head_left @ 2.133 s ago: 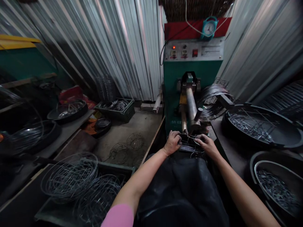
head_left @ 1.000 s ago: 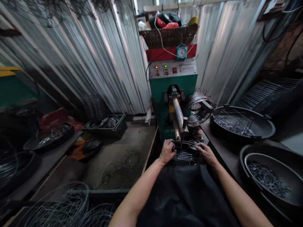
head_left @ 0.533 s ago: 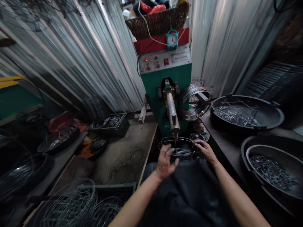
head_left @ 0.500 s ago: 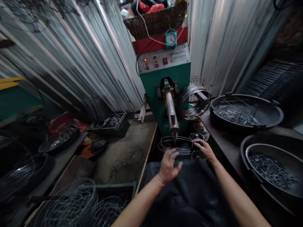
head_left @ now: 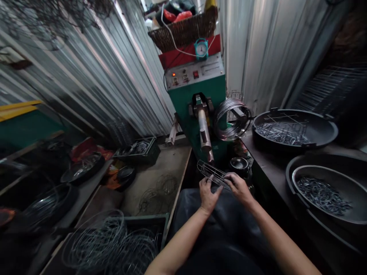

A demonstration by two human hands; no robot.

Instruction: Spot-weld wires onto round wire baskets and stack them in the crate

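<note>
A narrow wire frame (head_left: pixel 210 172) is held between the person's two hands, tilted, its rounded end pointing forward and to the left. It lies off the desk (head_left: pixel 262 154), out past that desk's left edge, over the far edge of the dark apron (head_left: pixel 189 206). The right hand (head_left: pixel 239 189) pinches the frame near its right end. The left hand (head_left: pixel 208 196) is at the frame's near side, thumb spread from the fingers; whether it grips any wire cannot be told. The hands stand just apart from each other.

The metal arm (head_left: pixel 204 128) of the green machine (head_left: pixel 179 93) reaches down to a tip (head_left: pixel 210 157) just beyond the frame; contact there cannot be made out. An orange light (head_left: pixel 173 75) glows on the panel.

The step in hand looks like turning or steadying the frame close under the tip. From this pose, a further turn would call for a firm right pinch and a left hand guiding the wires, with fingertips clear of the tip. A coil of wire (head_left: pixel 220 120) hangs beside the arm, and two black pans of metal pieces, one far (head_left: pixel 322 126) and one near (head_left: pixel 289 173), stand on the desk.
</note>
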